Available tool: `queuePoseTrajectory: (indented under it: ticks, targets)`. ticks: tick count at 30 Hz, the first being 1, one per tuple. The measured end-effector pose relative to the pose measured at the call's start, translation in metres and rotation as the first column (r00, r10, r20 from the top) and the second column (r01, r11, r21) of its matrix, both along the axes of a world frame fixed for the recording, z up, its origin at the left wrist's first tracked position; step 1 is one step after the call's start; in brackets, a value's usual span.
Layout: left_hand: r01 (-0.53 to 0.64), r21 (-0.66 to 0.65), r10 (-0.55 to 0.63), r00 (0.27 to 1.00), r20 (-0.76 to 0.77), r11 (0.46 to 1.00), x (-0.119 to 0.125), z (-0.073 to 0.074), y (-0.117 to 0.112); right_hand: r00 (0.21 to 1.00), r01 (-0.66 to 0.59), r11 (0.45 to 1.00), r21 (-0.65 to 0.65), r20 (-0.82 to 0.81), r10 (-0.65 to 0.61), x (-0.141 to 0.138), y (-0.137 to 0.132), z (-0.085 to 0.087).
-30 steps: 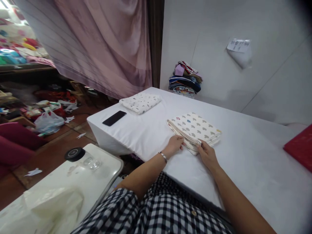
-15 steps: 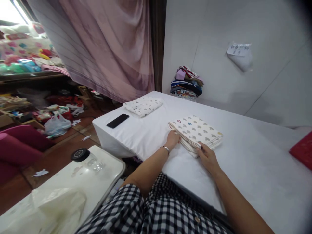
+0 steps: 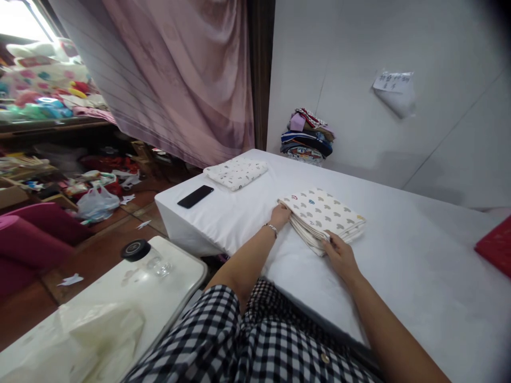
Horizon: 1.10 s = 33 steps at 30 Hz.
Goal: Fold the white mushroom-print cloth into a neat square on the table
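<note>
A folded cream cloth (image 3: 323, 210) with grey printed shapes lies on the white-covered table (image 3: 399, 266) in front of me, its layered edges facing my body. My left hand (image 3: 281, 214) grips its near left corner, fingers closed and partly hidden by the fabric. At the near right corner, my right hand (image 3: 338, 254) pinches the layers between thumb and fingers. Farther back on the left rests a second folded white cloth (image 3: 236, 173) with small dark prints, touched by neither hand.
A black phone (image 3: 195, 196) lies near the table's left edge. Beside the table, a small white stand (image 3: 167, 298) bears a black-lidded clear bottle (image 3: 136, 250) and a plastic bag (image 3: 99, 340). Folded fabrics (image 3: 306, 135) are stacked by the wall; a red object (image 3: 495, 247) sits far right.
My left hand has shifted slightly toward the cloth's back left corner. The right hand keeps its pinch, and the cloth stays nearly in place. The camera view has moved a little.
</note>
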State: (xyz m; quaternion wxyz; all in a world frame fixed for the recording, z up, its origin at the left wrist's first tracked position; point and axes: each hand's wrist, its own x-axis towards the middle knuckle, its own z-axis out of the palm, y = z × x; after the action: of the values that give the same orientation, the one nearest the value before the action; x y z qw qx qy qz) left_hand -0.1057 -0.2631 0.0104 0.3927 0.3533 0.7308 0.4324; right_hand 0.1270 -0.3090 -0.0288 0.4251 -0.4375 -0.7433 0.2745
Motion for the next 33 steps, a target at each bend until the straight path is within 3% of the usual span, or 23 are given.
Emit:
queuePoseTrajectory:
  ticks: [7, 16, 21, 27, 33]
  targets:
    - [0.042, -0.022, -0.039, 0.991, 0.129, 0.999, 0.007, 0.000, -0.012, 1.000, 0.008, 0.999, -0.032, -0.021, -0.008, -0.001, -0.001, 0.003]
    - [0.217, -0.022, -0.207, 0.953, 0.220, 0.976, 0.027, 0.006, -0.039, 0.999, 0.017, 1.000, -0.007, -0.035, -0.018, -0.003, -0.003, 0.005]
    - [0.296, -0.001, -0.285, 0.920, 0.268, 0.955, 0.045, 0.002, -0.054, 0.999, 0.012, 1.000, 0.001, -0.045, -0.011, -0.004, -0.005, 0.008]
    - [0.322, -0.007, -0.303, 0.898, 0.318, 0.947, 0.061, -0.001, -0.061, 1.000, 0.005, 1.000, 0.002, -0.021, -0.005, -0.004, -0.003, 0.007]
    - [0.331, 0.006, -0.307, 0.866, 0.394, 0.943, 0.059, 0.004, -0.071, 0.998, -0.027, 0.999, 0.025, -0.056, 0.029, -0.004, -0.004, 0.006]
